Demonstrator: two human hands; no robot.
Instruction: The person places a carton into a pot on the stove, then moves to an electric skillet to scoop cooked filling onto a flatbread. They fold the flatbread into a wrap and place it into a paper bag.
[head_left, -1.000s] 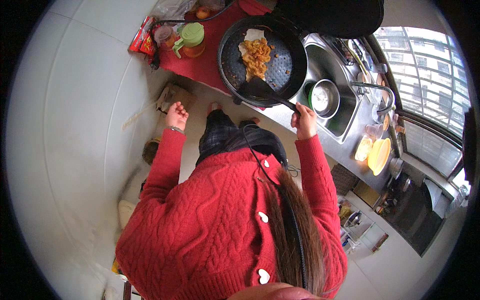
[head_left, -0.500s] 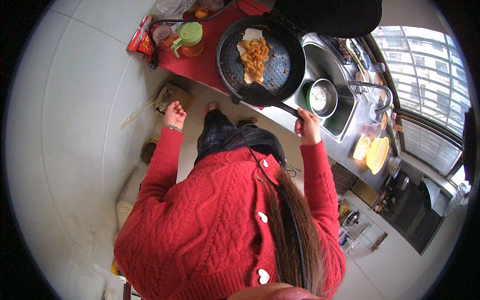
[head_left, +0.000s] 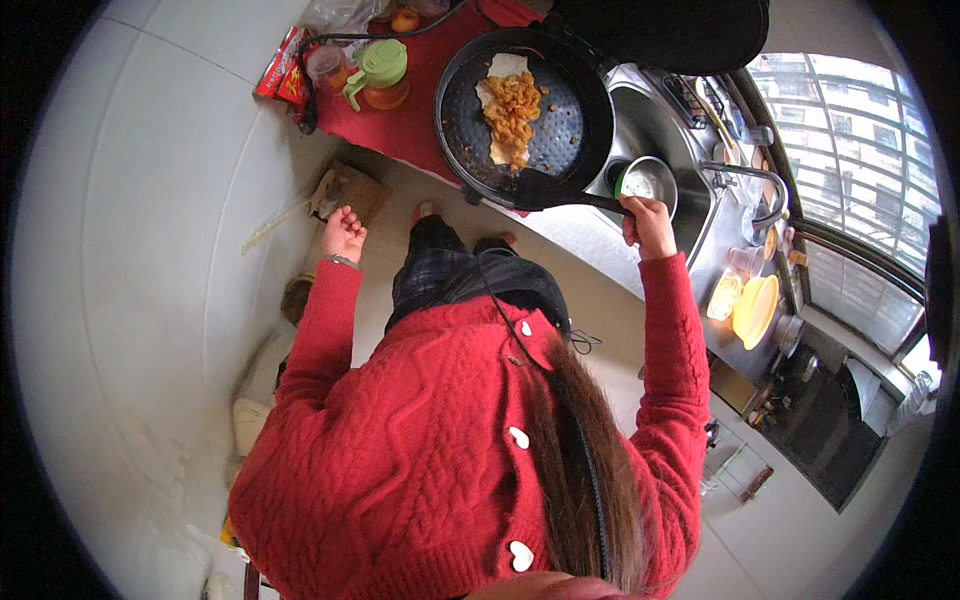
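Observation:
My right hand (head_left: pixel 650 228) is closed around the handle end of a black spatula (head_left: pixel 590 199). Its broad blade rests at the near rim of a round black electric griddle pan (head_left: pixel 565 130). In the pan lies a pale flat sheet, perhaps flatbread (head_left: pixel 508 64), heaped with orange-brown food pieces (head_left: pixel 514 105); a few crumbs are scattered beside it. My left hand (head_left: pixel 344 235) hangs away from the counter, fingers loosely curled, nothing visible in it. The pan's black lid (head_left: pixel 665 30) stands open at the back right.
A green-lidded jug (head_left: pixel 382 72), a small jar (head_left: pixel 327 70) and a red packet (head_left: pixel 285 68) stand left on the red cloth (head_left: pixel 425 120). Right of the pan is a sink (head_left: pixel 685 160) holding a metal bowl (head_left: pixel 650 182), with a faucet (head_left: pixel 770 180) beyond. A yellow bowl (head_left: pixel 755 310) sits further right.
My right hand has moved right and slightly up with the spatula, whose blade has slid right along the pan's near rim. My left hand has shifted slightly down and left.

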